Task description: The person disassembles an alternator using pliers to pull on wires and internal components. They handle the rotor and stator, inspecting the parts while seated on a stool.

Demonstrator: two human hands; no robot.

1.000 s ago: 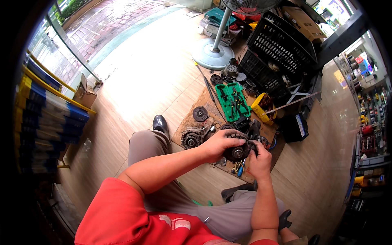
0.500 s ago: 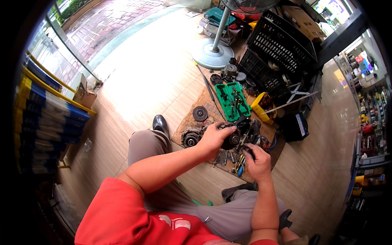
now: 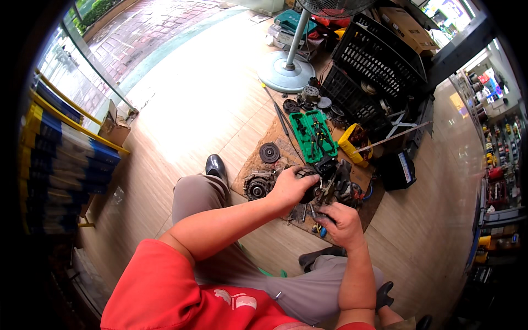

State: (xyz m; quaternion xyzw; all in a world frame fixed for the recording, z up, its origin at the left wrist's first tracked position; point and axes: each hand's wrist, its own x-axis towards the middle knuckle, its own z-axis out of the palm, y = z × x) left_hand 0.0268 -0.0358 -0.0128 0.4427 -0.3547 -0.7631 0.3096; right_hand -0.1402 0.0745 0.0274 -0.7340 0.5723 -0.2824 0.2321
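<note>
My left hand (image 3: 291,190) is closed around a dark round pulley-like part (image 3: 311,192), held above a stained cardboard mat (image 3: 245,175). To its right, my right hand (image 3: 342,223) is lower, with its fingers curled and pressed together; what they hold, if anything, is hidden. Beneath those fingers a blue-handled tool (image 3: 323,231) shows in part. A greasy metal housing with a ringed face (image 3: 257,188) lies left of my left hand. Beyond it rests a dark grooved disc (image 3: 269,153). Dark, greasy machine parts (image 3: 345,184) lie right of the held part.
An open green tool case (image 3: 300,132) lies behind my hands, near a yellow container (image 3: 352,144) and a black box (image 3: 395,171). Farther back are a fan base (image 3: 286,72) and black crates (image 3: 379,55). Stacked blue-and-white packages (image 3: 66,165) stand left.
My right hand has moved slightly left and toward me, over the hand tools on the mat. My left hand keeps its hold, and the round part has tilted and dropped slightly.
</note>
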